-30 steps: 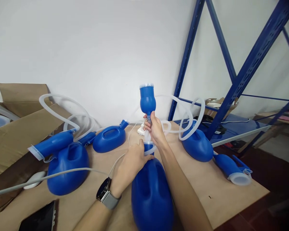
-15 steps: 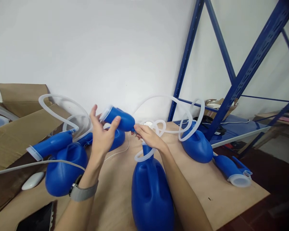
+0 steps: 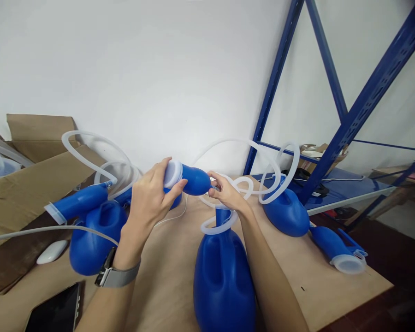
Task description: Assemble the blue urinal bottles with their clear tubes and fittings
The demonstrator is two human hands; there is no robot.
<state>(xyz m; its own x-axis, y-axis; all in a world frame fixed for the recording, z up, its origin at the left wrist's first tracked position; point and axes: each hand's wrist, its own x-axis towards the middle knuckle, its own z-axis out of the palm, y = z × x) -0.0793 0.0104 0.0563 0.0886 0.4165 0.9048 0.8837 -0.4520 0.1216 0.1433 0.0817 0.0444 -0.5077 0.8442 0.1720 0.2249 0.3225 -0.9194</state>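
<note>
A blue plastic urinal funnel point(image 3: 195, 180) with a white lid point(image 3: 173, 173) is held up above the table, lying sideways. My left hand point(image 3: 152, 193) wraps round its lidded end, thumb along the near side. At the narrow end, the fingers of my right hand point(image 3: 226, 190) are pinched together; a small metal part shows there, and my fingers partly hide the joint with the tubing. Below stands a big blue urinal bottle point(image 3: 224, 276) with a handle. A translucent hose point(image 3: 219, 228) loops about its neck and runs up behind my right hand.
Left are another blue funnel point(image 3: 83, 200), a blue bottle point(image 3: 93, 249), a cardboard box point(image 3: 38, 193), a white mouse point(image 3: 52, 251) and a phone point(image 3: 55, 309). Right lie a blue bottle point(image 3: 287, 214) and a lidded funnel point(image 3: 332, 244), beside blue shelving point(image 3: 363, 101).
The funnel has moved right and turned, its lid now facing me more. My left hand has gone from spread fingers to wrapping the lidded end. My right hand stays at the narrow end.
</note>
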